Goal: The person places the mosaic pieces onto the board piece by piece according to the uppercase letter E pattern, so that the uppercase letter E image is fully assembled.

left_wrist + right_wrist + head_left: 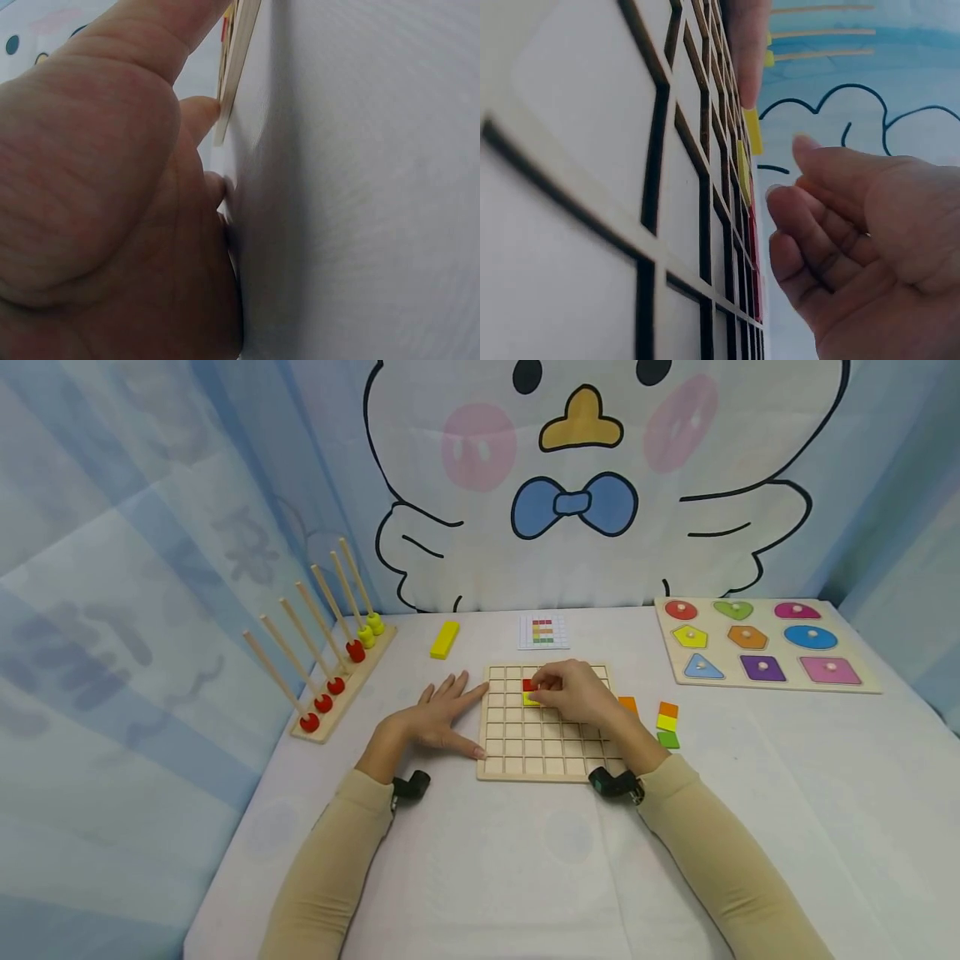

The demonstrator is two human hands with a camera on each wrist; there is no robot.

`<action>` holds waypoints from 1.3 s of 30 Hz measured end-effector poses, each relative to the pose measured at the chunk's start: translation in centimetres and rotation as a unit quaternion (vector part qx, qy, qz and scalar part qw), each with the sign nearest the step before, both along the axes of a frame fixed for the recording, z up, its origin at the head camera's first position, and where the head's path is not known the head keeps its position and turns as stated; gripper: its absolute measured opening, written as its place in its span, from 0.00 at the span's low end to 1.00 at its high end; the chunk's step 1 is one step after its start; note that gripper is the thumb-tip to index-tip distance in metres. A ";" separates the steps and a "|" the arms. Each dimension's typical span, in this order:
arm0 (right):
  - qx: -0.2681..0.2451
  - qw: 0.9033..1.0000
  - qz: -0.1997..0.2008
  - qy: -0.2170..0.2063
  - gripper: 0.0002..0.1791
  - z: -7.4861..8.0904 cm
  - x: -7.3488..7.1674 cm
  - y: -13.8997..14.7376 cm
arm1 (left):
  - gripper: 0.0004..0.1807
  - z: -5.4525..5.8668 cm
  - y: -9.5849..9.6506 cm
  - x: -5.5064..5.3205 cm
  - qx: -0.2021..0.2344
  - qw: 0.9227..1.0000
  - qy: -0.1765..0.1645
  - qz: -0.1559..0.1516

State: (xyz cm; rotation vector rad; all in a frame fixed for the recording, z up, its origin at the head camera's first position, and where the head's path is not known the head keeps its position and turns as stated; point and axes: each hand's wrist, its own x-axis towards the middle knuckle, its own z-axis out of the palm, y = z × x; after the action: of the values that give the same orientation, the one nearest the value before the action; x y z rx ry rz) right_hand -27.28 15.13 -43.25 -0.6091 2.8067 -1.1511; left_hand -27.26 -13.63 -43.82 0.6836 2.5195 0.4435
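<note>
A wooden grid board [517, 747] lies flat on the white table. The left hand [442, 718] rests on the table with spread fingers, its thumb and index finger touching the board's left edge. Over the upper middle cells hovers the right hand [573, 693], fingers loosely bent. In the right wrist view its thumb and fingertips stand apart from the board, holding nothing. A yellow tile [743, 166] sits in the grid beside red tiles [753, 240]. From the head camera, the right hand partly covers the red tile [528, 685] and other cells.
Right of the board lie loose orange [668, 710], yellow [666, 723] and green [668, 740] tiles. Behind it are a pattern card [543, 632] and a yellow bar [445, 640]. A peg stand with beads [345, 693] stands left; a shape puzzle [757, 670] lies right.
</note>
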 end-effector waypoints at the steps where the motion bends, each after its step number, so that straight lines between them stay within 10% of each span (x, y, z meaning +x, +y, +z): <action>1: -0.005 1.000 0.001 0.004 0.09 0.1 0.0 0.0 | 0.68 0.0 0.0 0.0 0.000 1.000 -0.001 0.000; 13: -0.076 0.997 0.007 -0.011 0.21 1.8 0.8 0.8 | 0.67 0.0 0.2 0.0 -0.002 1.000 0.004 0.000; 39: -0.003 0.999 -0.035 -0.034 0.21 2.4 1.1 8.9 | 0.67 -0.2 0.0 -0.1 -0.002 1.000 0.006 0.001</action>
State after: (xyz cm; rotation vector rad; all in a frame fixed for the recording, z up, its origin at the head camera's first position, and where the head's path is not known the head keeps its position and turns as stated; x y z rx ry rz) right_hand -26.19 24.01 -40.88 -0.4673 2.7896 -1.1688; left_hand -27.33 -13.67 -44.06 0.6852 2.5313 0.4363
